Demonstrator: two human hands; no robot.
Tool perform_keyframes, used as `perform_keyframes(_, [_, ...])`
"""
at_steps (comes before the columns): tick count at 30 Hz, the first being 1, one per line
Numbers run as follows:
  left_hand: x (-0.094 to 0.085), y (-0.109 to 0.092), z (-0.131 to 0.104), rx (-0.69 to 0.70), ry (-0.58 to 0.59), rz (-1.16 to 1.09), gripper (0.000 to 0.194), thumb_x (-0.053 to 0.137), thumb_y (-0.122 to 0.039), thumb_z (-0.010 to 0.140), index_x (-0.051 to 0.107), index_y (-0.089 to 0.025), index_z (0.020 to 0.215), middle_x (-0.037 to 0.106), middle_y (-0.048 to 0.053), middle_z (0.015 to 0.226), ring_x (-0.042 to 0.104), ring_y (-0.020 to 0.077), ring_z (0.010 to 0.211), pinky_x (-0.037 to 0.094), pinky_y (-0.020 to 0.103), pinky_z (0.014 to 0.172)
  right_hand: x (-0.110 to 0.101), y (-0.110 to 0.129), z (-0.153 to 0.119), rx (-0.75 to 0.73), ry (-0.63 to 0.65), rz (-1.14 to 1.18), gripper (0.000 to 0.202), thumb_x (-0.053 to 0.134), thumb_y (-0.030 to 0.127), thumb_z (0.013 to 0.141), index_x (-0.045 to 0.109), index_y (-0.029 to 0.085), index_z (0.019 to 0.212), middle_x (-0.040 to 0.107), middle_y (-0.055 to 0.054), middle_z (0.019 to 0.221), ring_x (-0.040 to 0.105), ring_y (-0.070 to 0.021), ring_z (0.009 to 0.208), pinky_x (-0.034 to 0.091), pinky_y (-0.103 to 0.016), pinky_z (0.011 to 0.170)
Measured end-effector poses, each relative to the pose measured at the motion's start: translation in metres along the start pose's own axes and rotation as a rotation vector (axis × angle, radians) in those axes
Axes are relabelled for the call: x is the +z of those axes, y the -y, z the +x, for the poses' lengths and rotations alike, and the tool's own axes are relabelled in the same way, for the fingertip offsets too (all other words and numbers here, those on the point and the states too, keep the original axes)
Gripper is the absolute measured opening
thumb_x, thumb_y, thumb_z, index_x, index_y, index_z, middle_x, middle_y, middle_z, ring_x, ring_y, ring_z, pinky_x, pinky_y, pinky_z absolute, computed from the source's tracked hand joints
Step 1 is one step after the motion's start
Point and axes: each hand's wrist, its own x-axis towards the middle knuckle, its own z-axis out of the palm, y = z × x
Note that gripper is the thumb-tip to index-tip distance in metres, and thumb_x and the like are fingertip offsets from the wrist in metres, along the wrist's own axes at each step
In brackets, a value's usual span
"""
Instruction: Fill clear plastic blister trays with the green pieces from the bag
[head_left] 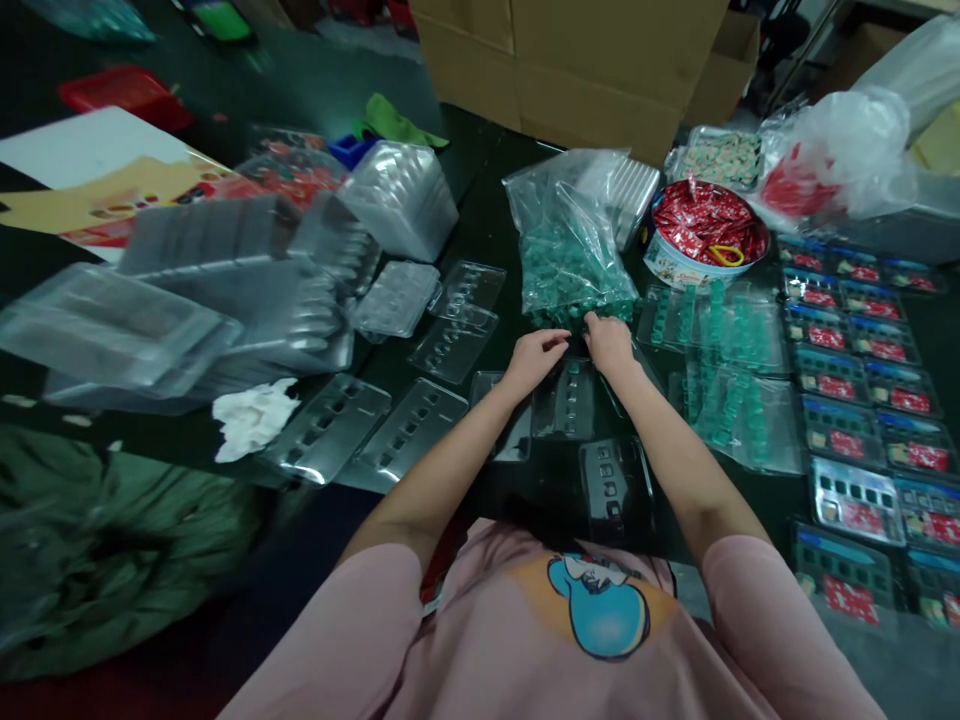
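Observation:
A clear plastic bag [570,255] of small green pieces lies with its mouth toward me. At that mouth, my right hand [609,345] has its fingers bent among loose green pieces; what they pinch is too small to make out. Just left of it, my left hand [536,360] hovers over the table with curled fingers, and whether it holds a piece is unclear. Beneath and between my wrists lies a clear blister tray [566,400] with a row of small pockets. Another clear tray [616,488] sits closer to my body.
Stacked clear trays [247,300] and a crumpled white tissue [253,418] are at left. On the right are trays filled with green pieces [739,370], a round tin [697,262] of red packets, and rows of packed trays [840,390]. A cardboard box [570,75] stands behind.

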Motion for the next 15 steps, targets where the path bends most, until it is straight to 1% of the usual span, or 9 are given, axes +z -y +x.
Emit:
perform_keyframes(1, [0.001,0.001,0.001,-0.017,-0.007,-0.037,0.027,0.064,-0.023,0.079,0.075,-0.017,0.102,0.075,0.008,0.095,0.068,0.0205,0.088,0.052,0.035,0.086,0.0,0.001,0.0,0.004,0.007,-0.003,0.021,0.052,0.017,0.09,0.059,0.014,0.11,0.07,-0.02,0.1,0.063,-0.0291,0.097,0.045,-0.037,0.083])
perform_keyframes(3, [0.002,0.004,0.004,-0.048,-0.015,-0.111,0.026,0.066,-0.025,0.077,0.076,-0.016,0.1,0.075,0.009,0.095,0.068,0.0213,0.088,0.052,0.035,0.086,0.001,0.002,0.001,0.024,0.02,0.01,0.024,0.054,0.016,0.088,0.058,0.015,0.112,0.07,-0.018,0.101,0.063,-0.0278,0.098,0.045,-0.036,0.084])
perform_keyframes(5, [0.004,0.004,0.004,-0.086,-0.028,-0.201,0.028,0.068,-0.027,0.075,0.076,-0.015,0.099,0.074,0.008,0.092,0.069,0.0208,0.084,0.053,0.035,0.084,0.0,0.001,0.002,0.065,0.012,0.084,0.027,0.054,0.013,0.086,0.058,0.017,0.112,0.071,-0.014,0.098,0.064,-0.0257,0.096,0.046,-0.034,0.083])
perform_keyframes(6, [0.005,0.004,0.004,-0.11,-0.039,-0.255,0.03,0.069,-0.028,0.075,0.075,-0.014,0.1,0.074,0.008,0.09,0.069,0.0201,0.082,0.053,0.035,0.083,-0.001,-0.001,0.002,0.088,-0.001,0.157,0.028,0.055,0.012,0.084,0.059,0.018,0.111,0.071,-0.011,0.095,0.065,-0.0242,0.092,0.047,-0.033,0.082])
perform_keyframes(9, [0.006,-0.004,0.002,-0.201,-0.06,-0.41,0.035,0.073,-0.03,0.071,0.073,-0.014,0.103,0.072,0.005,0.084,0.068,0.0179,0.075,0.053,0.032,0.076,-0.001,-0.006,-0.005,0.11,-0.066,0.533,0.022,0.059,0.017,0.082,0.062,0.02,0.103,0.069,-0.002,0.083,0.065,-0.0181,0.08,0.049,-0.031,0.08])
perform_keyframes(11, [0.006,-0.012,0.0,-0.232,-0.055,-0.486,0.037,0.076,-0.031,0.068,0.073,-0.014,0.1,0.071,0.004,0.081,0.068,0.0171,0.073,0.052,0.03,0.073,0.001,-0.009,-0.014,0.082,-0.106,0.827,0.018,0.061,0.023,0.08,0.064,0.02,0.097,0.068,0.0,0.08,0.065,-0.0155,0.076,0.051,-0.03,0.079])
perform_keyframes(13, [0.007,-0.021,-0.003,-0.217,-0.042,-0.536,0.036,0.078,-0.031,0.064,0.073,-0.013,0.095,0.071,0.004,0.079,0.067,0.0164,0.074,0.052,0.03,0.074,0.004,-0.008,-0.024,0.062,-0.123,1.059,0.019,0.064,0.027,0.077,0.066,0.02,0.094,0.068,0.0,0.083,0.065,-0.0149,0.077,0.052,-0.03,0.08])
perform_keyframes(15, [0.008,-0.03,-0.007,-0.183,-0.028,-0.562,0.033,0.08,-0.029,0.061,0.074,-0.013,0.089,0.071,0.004,0.079,0.066,0.0159,0.074,0.052,0.03,0.076,0.007,-0.006,-0.034,0.075,-0.127,1.203,0.021,0.065,0.03,0.074,0.067,0.02,0.093,0.068,0.0,0.083,0.066,-0.0148,0.077,0.053,-0.031,0.079])
